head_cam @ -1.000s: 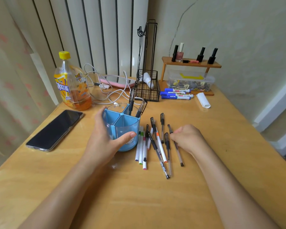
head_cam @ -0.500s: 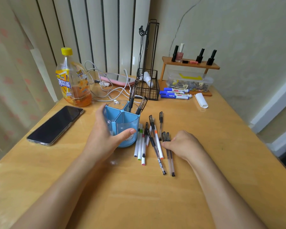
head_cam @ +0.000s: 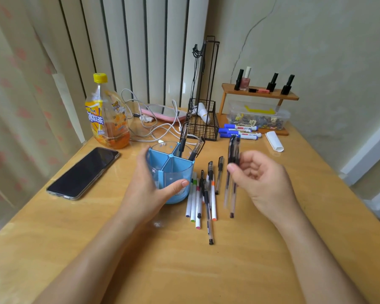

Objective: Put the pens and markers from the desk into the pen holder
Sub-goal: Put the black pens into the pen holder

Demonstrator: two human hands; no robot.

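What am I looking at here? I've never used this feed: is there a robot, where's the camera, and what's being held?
There is no robot. The single view comes from a wide-angle camera worn on a person's head, looking down at their two bare hands over a wooden desk. The left hand grips the blue pen holder, which already has two pens standing in a back compartment. The right hand holds two pens lifted upright and blurred by motion. More pens and markers lie loose beside the holder. Farther back are blue markers, a wire basket, a phone and a drink bottle.
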